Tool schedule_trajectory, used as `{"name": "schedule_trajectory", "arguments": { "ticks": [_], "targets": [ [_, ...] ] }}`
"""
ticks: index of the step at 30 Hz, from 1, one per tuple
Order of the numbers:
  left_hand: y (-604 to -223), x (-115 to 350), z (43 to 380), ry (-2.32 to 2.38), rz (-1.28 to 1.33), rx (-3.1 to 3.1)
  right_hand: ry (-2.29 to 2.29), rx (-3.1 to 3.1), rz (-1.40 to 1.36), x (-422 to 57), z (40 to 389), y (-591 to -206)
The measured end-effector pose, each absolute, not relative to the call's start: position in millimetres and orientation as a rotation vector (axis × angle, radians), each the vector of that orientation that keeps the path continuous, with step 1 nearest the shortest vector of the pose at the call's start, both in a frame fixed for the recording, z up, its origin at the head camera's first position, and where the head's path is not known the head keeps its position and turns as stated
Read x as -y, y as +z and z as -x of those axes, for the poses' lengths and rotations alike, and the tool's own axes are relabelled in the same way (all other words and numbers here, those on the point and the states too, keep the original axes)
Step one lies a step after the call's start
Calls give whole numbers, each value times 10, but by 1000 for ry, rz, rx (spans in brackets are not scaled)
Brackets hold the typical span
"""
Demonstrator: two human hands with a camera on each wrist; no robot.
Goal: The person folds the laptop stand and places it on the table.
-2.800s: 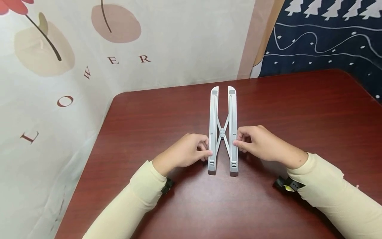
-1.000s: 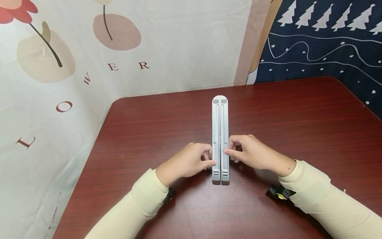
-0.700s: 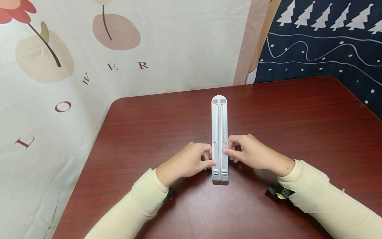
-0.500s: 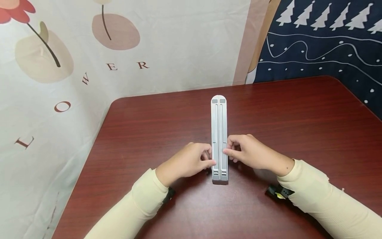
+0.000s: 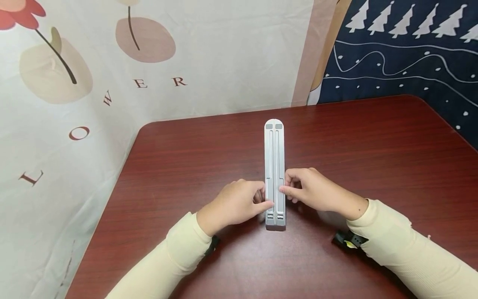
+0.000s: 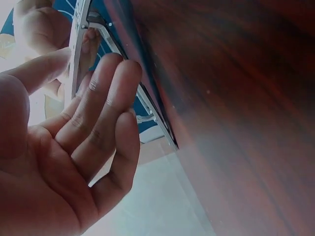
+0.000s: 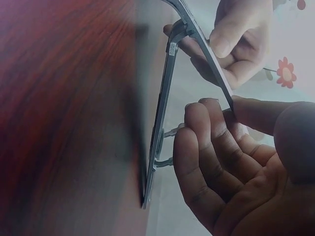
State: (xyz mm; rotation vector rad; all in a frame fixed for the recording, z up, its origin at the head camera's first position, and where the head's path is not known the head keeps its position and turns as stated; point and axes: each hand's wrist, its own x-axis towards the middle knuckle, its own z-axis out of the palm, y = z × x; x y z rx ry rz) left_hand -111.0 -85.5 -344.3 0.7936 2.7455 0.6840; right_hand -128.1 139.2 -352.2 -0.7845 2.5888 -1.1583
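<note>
Between both hands (image 5: 236,203) (image 5: 317,189), a silver stand (image 5: 275,170)

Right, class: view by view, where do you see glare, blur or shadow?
Head: the silver stand looks crisp, pale glare on the tabletop in front; left wrist: tabletop blurred, the picture's left edge partly washed out; right wrist: soft dark shadow on the tabletop beside the stand.

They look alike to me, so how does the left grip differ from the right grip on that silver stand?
The left grip holds the left bar of the silver stand, the right grip the right bar. The left grip sits nearer the person, the right grip slightly farther. The left thumb reaches across most of its bar, the right thumb less far. Both pinch with the thumb on top.
</note>
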Motion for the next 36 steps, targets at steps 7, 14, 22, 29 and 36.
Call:
{"name": "schedule_trajectory", "arguments": {
  "ticks": [7,14,22,29,36],
  "targets": [
    [-3421,801,1049,533,-718,-2884,-1168,-2574,773,-1391,1277,-3522],
    [-3406,777,1029,482,-674,-2929,-1172,-2580,769,-1386,1267,-3522],
    [-3412,773,1035,479,-658,-2934,-1144,-2612,800,-1390,1277,-3514],
    [-3440,791,1089,562,-642,-2873,-1065,-2678,883,-1419,1304,-3490],
    [-3438,812,1100,622,-599,-2800,-1074,-2731,796,-1476,1340,-3397]
  ]
}}
